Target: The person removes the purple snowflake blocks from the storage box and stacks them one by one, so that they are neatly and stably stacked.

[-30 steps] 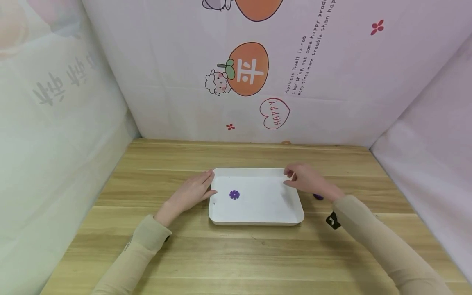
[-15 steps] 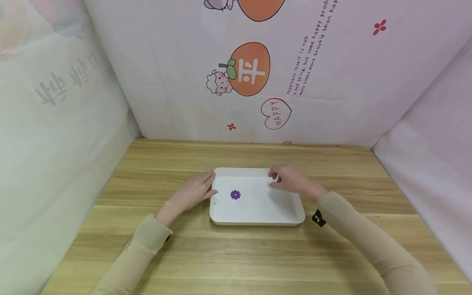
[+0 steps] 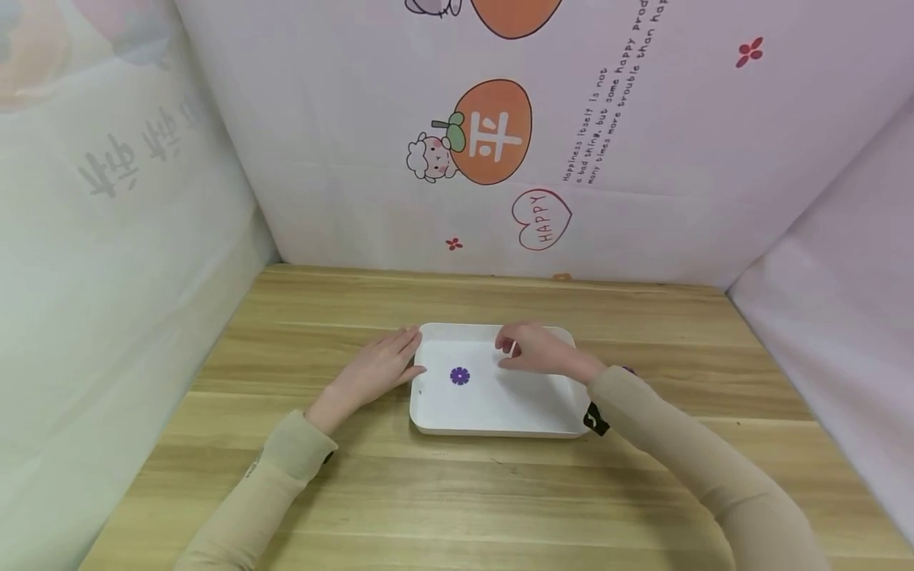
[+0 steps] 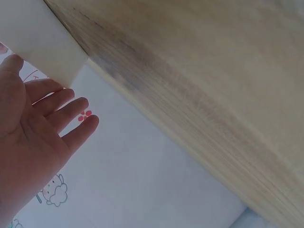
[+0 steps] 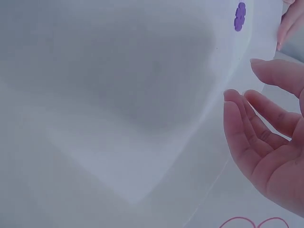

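A white rectangular tray point(image 3: 493, 406) lies on the wooden table, with one purple flower-shaped plastic disc point(image 3: 460, 376) inside it towards the left. The same disc point(image 5: 240, 17) shows at the top of the right wrist view. My left hand point(image 3: 377, 366) rests against the tray's left side, fingers extended and thumb at the rim. Over the tray, right of the disc, hovers my right hand point(image 3: 535, 349). Its fingers and thumb are loosely bent and apart, and nothing is between them in the right wrist view.
Another purple piece point(image 3: 628, 369) lies right of the tray, mostly hidden by the right sleeve. Printed white cloth walls point(image 3: 343, 206) enclose the table point(image 3: 400, 507) at the back and both sides.
My right hand has moved left from the tray's right edge to over its inside, closer to the disc. The left hand keeps its place at the tray's left side.
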{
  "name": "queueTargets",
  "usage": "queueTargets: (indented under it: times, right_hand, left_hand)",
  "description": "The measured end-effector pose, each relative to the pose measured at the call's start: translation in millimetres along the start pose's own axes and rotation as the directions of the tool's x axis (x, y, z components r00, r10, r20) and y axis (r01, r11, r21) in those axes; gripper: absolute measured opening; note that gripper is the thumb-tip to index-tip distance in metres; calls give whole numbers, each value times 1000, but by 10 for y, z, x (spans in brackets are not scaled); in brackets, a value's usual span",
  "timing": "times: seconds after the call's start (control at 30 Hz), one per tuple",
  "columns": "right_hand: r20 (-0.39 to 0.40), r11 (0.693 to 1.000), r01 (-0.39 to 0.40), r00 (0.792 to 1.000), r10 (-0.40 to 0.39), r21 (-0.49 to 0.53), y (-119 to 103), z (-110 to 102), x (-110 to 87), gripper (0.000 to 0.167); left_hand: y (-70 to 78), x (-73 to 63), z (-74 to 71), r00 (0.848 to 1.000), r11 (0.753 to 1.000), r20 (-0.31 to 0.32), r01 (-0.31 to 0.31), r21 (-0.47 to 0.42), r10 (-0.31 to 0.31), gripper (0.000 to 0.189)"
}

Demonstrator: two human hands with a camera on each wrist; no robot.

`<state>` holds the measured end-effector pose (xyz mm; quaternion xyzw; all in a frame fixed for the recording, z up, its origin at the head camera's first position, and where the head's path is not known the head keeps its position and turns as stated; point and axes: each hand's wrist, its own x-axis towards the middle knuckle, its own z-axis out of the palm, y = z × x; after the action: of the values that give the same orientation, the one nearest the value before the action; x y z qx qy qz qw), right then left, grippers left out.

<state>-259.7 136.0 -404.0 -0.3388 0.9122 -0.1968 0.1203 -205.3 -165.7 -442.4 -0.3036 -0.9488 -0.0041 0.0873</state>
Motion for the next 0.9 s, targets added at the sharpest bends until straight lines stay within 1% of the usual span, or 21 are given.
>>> queueTargets:
  times: [0.3, 0.47, 0.63, 0.9]
  right_hand:
    - [34, 999, 16, 999, -17, 28, -47, 84, 125, 25]
    - [57, 999, 32, 998, -33, 16, -100, 128, 192, 25]
    - [86, 999, 54, 995, -54, 6, -187, 172, 252, 24]
    - [122, 999, 36, 992, -34, -14, -281, 240, 349, 23]
  left_hand:
    - [7, 11, -4, 1000, 999, -13, -11, 33, 12, 63]
    - [8, 13, -13, 1000, 998, 3, -7, 58, 6, 65]
    - [4, 24, -20, 1000, 998, 17, 2, 57, -3, 64]
    - [10, 21, -20, 1000, 999, 9, 1, 49, -1, 64]
